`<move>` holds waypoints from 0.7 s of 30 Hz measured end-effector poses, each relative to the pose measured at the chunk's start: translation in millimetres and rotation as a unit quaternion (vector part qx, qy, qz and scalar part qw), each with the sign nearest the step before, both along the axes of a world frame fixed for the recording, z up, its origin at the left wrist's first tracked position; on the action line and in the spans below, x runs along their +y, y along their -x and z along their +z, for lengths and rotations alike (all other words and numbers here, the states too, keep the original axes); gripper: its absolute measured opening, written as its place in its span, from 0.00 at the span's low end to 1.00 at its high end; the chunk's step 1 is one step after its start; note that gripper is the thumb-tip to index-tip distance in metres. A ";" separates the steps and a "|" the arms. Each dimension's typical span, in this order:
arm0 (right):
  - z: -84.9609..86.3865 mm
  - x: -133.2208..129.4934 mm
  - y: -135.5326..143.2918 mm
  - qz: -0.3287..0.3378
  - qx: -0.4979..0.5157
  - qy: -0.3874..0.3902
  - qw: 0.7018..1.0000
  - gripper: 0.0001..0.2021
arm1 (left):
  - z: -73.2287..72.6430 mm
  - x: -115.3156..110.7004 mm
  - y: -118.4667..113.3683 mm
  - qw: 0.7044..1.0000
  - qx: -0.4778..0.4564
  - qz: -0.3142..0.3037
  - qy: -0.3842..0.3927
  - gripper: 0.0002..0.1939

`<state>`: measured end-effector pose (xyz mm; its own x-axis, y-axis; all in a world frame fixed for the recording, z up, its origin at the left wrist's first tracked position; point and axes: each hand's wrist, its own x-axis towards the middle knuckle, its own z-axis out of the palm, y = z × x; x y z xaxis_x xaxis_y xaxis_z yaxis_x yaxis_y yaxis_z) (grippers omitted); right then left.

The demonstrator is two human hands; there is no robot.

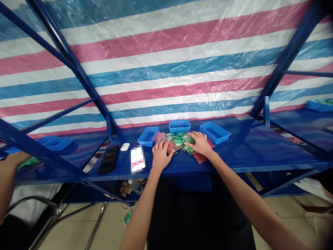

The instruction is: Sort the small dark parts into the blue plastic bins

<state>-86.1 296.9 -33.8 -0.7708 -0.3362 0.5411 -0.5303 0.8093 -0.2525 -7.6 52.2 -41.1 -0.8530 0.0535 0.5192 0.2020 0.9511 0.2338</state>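
On the blue shelf lies a pile of small clear plastic bags [179, 138] with green and red contents; what exactly is inside is too small to tell. My left hand [161, 154] rests on the pile's left side, over reddish bags, its fingers spread. Across the right side lies my right hand [201, 143], fingers apart and touching the green bags. A flat red piece [200, 158] sticks out beneath my right hand. Neither hand visibly grips anything, though some fingertips are partly hidden among the bags.
Three blue trays stand around the pile: left tray [148, 136], back tray [179, 125] and right tray [214, 133]. Leftward are a black phone [109, 159], a white earbud case [125, 147] and a blurred white packet [137, 159]. Blue posts [85, 83] flank the shelf. Another person's arm [10, 170] is at far left.
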 end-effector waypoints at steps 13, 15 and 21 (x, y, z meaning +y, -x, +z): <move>2.6 21.4 -10.3 -0.062 0.019 0.252 0.966 0.22 | 2.6 -0.4 -2.1 0.997 0.024 0.016 -0.078 0.24; 3.6 24.9 -17.1 -0.054 0.014 0.300 0.952 0.21 | 3.6 -1.2 -2.8 0.995 0.038 0.017 -0.086 0.23; -4.2 7.7 -44.3 -0.031 0.079 0.282 0.956 0.19 | 7.5 7.0 -9.3 0.983 0.101 -0.035 -0.152 0.17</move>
